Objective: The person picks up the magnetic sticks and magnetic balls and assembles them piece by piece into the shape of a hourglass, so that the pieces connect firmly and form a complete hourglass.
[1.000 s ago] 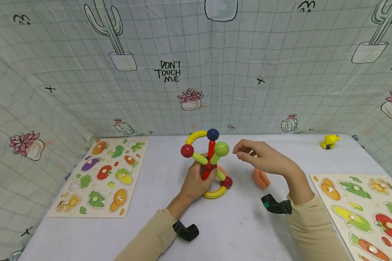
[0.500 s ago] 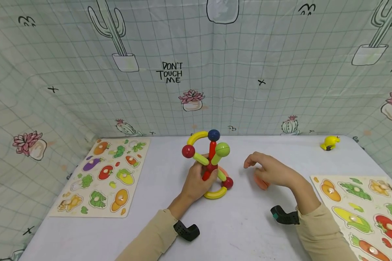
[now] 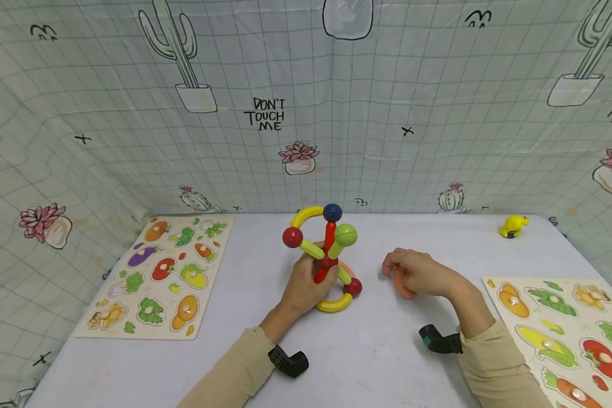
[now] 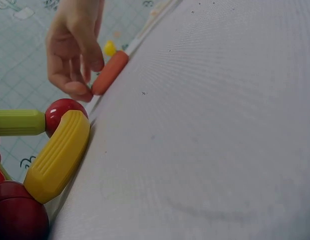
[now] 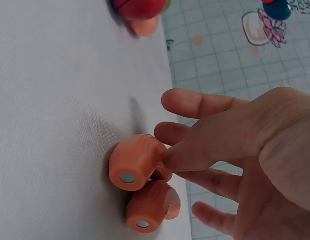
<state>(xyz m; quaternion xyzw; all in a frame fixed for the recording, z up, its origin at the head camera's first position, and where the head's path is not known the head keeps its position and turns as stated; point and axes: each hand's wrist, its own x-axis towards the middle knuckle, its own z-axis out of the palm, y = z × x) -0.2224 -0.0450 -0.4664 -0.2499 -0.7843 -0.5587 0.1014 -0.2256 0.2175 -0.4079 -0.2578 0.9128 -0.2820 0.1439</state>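
Note:
My left hand grips a magnetic stick-and-ball model by its lower red stick, near the central red ball. On the model, a blue ball tops the upright red stick, with a light green ball in front. Yellow curved sticks join other balls. Right of it, my right hand is over two orange curved sticks lying on the table. The right wrist view has the thumb at the side of one orange stick, with the fingers loosely bent beyond it; another orange stick lies alongside.
Vegetable puzzle boards lie at the left and right of the white table. A small yellow toy sits at the back right. A printed cloth rises behind the table.
My right hand has moved right and down from beside the model to the orange curved sticks. The left hand has kept its grip on the model, almost still.

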